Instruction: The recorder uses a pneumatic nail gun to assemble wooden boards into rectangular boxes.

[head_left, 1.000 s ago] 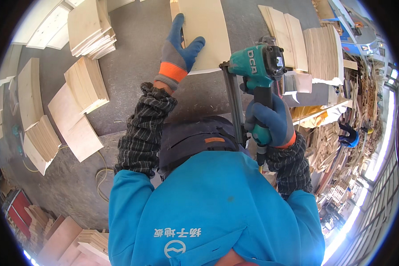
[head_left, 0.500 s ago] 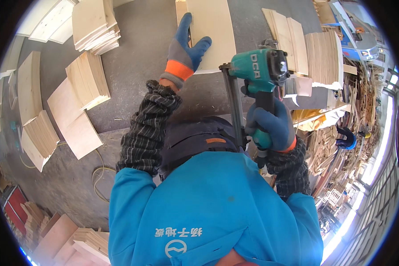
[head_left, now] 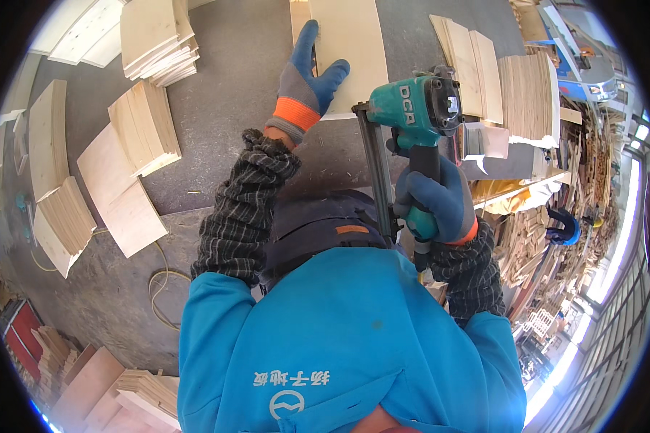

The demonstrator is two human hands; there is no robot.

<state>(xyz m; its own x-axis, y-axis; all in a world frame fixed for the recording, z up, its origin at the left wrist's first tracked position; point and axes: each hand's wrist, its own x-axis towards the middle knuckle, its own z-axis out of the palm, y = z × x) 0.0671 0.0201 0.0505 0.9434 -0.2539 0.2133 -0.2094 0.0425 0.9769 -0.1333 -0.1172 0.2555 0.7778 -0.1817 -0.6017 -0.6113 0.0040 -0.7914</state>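
Note:
My left hand (head_left: 307,81), in a blue-grey work glove with an orange cuff, rests at the left edge of a pale wooden panel (head_left: 354,50). Its forefinger points away from me and the thumb is spread to the right; the other fingers are hidden. A narrow wood strip (head_left: 300,14) shows along the panel's left side. In my right hand (head_left: 448,198), gloved alike, is the grip of a teal and black nail gun (head_left: 412,112). The gun's nose sits at the near right part of the panel; whether it touches cannot be made out.
Stacks of thin boards stand on the dark table at left (head_left: 146,119) and right (head_left: 531,97). A thin yellowish hose (head_left: 152,289) curls on the floor at lower left. Scrap wood (head_left: 534,245) is piled at right, where another person (head_left: 565,227) is partly visible.
The nail gun has shifted slightly left in my right hand, its nose closer over the panel's near edge. My left hand has moved a little to the right.

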